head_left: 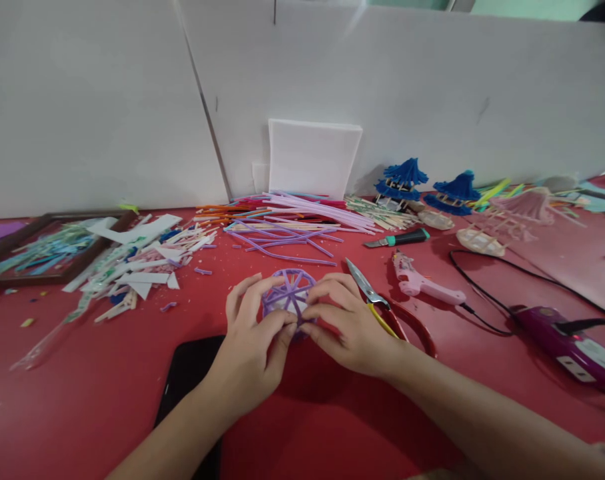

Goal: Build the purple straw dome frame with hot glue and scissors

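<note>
Between my two hands is a small round frame of purple pipe cleaners [291, 291], with spokes meeting near its middle and something whitish under them. My left hand [257, 333] pinches its near rim with thumb and forefinger, the other fingers curled along its left side. From the right, my right hand [350, 327] closes thumb and fingertips on the same near edge, close to the left thumb. The fingertips hide the exact spot being gripped. Just right of my right hand lie scissors [377, 300] with red and yellow handles.
Purple and other pipe cleaners [292, 217] lie behind my hands. To the right are a utility knife [397, 239], a pink glue gun [425, 283], its cord, a purple power strip [567, 343] and small roofed models [405, 183]. Paper scraps [147, 267] lie left; a black phone [187, 373] sits beneath my left forearm.
</note>
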`<state>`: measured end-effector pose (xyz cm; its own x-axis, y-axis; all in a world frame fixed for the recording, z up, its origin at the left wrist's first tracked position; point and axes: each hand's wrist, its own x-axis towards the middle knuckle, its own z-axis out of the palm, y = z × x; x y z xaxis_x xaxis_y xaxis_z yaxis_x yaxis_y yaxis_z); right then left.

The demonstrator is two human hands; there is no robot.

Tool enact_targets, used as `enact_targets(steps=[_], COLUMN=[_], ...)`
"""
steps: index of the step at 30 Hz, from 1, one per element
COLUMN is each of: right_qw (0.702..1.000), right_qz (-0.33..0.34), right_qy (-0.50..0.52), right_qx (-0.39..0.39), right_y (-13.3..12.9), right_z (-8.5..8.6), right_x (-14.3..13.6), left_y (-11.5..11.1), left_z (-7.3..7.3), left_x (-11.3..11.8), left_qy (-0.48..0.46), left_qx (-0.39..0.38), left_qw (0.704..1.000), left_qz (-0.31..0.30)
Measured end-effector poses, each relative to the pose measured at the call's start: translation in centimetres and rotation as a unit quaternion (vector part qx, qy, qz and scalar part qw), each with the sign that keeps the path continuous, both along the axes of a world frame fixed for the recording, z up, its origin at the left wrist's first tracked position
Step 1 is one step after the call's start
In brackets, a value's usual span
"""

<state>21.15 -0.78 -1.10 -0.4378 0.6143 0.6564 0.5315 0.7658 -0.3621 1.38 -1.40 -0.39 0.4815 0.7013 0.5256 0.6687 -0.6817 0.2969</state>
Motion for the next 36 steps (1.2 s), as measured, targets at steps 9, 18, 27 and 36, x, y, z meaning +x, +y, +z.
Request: enact_targets(steps=[9,18,27,36], right_qw=[1.000,0.995,0.979,0.981], right_qz=[-0.014,-0.077,-0.057,-0.064], right_qy=[0.009,0.009,0.136,0.135], right_qx=[0.011,-0.071,-0.140,-0.123], right_y=[-0.2,-0.3,-0.1,0.0], right_z=[0.3,-0.1,-0.4,-0.3], right_x=[0.7,0.2,0.3,0.3], left_y=[0.2,0.8,1.9,1.6], left_z=[0.4,-1.2,-2.3,-2.6], left_x=[-0.4,-0.3,-0.8,-0.9], left_qy=[-0.029,-0.099,-0.218,-0.207], left_qx=[-0.029,-0.095,-0.132,-0.123], left_qw=[0.999,0.988,0.965,0.969], left_qz=[-0.004,0.073,0.055,0.056])
